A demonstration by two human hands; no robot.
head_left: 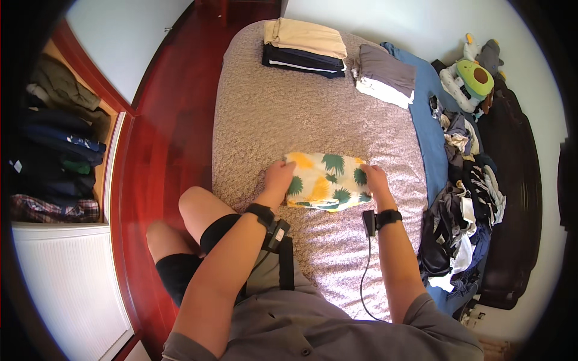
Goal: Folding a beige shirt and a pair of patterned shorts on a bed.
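Note:
A folded garment [328,182], white with yellow patches and green leafy shapes like a pineapple print, lies on the bed in front of me. At its left edge, my left hand [279,178] pinches the cloth between thumb and fingers. My right hand [377,180] grips the opposite edge in the same way. The cloth between them is spread fairly flat, with a slightly sagging near edge. How it is folded underneath is hidden, and I cannot tell what sort of garment it is.
Two folded stacks, one beige and black [305,48], one grey and white [385,75], sit at the bed's far end. Loose clothes [460,222] heap along the right side, near plush toys [475,79] and a dark headboard [512,198]. An open wardrobe [60,150] stands left. A cable [362,283] hangs from my right wrist.

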